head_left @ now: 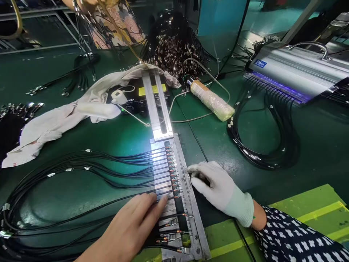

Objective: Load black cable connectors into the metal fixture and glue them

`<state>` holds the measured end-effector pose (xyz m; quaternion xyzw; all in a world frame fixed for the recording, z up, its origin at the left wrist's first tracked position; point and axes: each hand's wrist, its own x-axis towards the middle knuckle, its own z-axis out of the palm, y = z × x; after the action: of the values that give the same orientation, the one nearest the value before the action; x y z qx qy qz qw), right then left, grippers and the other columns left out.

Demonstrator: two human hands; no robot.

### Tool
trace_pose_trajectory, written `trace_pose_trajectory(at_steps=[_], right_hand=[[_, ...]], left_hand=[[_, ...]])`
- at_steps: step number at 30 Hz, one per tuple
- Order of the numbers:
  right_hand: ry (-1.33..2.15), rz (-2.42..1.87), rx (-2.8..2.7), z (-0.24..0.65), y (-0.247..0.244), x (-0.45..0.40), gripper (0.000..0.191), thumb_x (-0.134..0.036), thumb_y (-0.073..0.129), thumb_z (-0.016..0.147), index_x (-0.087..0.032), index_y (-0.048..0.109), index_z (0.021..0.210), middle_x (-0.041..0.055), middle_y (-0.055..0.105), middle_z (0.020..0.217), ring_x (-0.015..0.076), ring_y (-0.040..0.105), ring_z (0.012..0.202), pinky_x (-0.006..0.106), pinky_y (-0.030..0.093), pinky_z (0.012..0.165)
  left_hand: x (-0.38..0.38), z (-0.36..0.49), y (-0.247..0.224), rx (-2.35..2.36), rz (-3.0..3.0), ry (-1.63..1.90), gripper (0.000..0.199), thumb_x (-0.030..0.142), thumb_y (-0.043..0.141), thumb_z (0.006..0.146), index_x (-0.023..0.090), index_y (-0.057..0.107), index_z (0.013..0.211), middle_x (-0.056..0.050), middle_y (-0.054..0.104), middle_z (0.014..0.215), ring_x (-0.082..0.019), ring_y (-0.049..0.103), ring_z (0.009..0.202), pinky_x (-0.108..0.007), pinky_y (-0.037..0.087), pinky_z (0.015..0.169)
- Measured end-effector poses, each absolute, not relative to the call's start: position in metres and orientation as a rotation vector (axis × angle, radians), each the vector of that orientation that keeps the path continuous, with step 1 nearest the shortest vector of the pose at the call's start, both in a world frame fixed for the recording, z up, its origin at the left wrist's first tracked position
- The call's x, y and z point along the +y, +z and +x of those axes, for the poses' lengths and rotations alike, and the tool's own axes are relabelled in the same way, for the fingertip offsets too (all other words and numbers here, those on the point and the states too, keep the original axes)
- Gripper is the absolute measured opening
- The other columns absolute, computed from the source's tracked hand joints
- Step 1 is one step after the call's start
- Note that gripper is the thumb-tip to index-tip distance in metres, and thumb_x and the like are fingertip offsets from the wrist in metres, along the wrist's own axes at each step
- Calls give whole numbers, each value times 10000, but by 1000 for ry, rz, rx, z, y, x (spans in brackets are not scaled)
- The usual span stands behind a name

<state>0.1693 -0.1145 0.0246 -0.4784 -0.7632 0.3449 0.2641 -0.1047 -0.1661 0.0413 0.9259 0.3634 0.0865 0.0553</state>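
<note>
A long metal fixture (191,203) holds a row of black cables (131,157) whose stripped ends and small connectors lie side by side across it. My bare left hand (131,222) rests over the cables at the fixture's left edge, fingers bent, fingertips on one cable near its end. In a white glove, my right hand (215,185) touches the fixture's right edge with its fingertips; thumb and forefinger are apart and nothing shows between them. A slotted metal plate (149,105) meets the fixture's far end. Near my left hand, several cable ends lie loosely over the lower part.
Behind lie a white cloth (62,109), a black control box (139,103), a wrapped bottle (211,100) and a heap of cables (174,47). A silver UV lamp housing (300,69) stands right, over looped cables. Another person's patterned clothing (117,25) shows at the back.
</note>
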Motion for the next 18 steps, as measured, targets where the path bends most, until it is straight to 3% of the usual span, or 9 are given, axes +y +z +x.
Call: trace_pose_trajectory(at_steps=[6, 13, 18], right_hand=[[904, -1271, -2059, 168, 23, -112, 188, -191, 561, 938, -264, 591, 1109, -50, 655, 908, 148, 580, 850, 324, 374, 818], [888, -1254, -2069, 170, 17, -113, 213, -170, 579, 923, -263, 590, 1114, -54, 662, 941, 143, 584, 866, 318, 368, 831], [884, -1261, -2061, 170, 18, -112, 201, -174, 582, 922, -259, 595, 1103, -61, 661, 911, 136, 581, 842, 316, 365, 820]], left_hand=[[-168, -105, 40, 1095, 2822, 265, 450, 165, 222, 1016, 149, 338, 1451, -99, 559, 1096, -196, 536, 1010, -298, 400, 911], [-161, -108, 29, 1064, 2653, 357, 371, 118, 308, 996, 146, 463, 1332, -86, 541, 1148, -140, 526, 1024, -205, 420, 892], [-170, -113, 22, 1232, 2732, 343, 403, 123, 352, 983, 212, 488, 1353, -81, 537, 1083, -187, 500, 988, -316, 390, 872]])
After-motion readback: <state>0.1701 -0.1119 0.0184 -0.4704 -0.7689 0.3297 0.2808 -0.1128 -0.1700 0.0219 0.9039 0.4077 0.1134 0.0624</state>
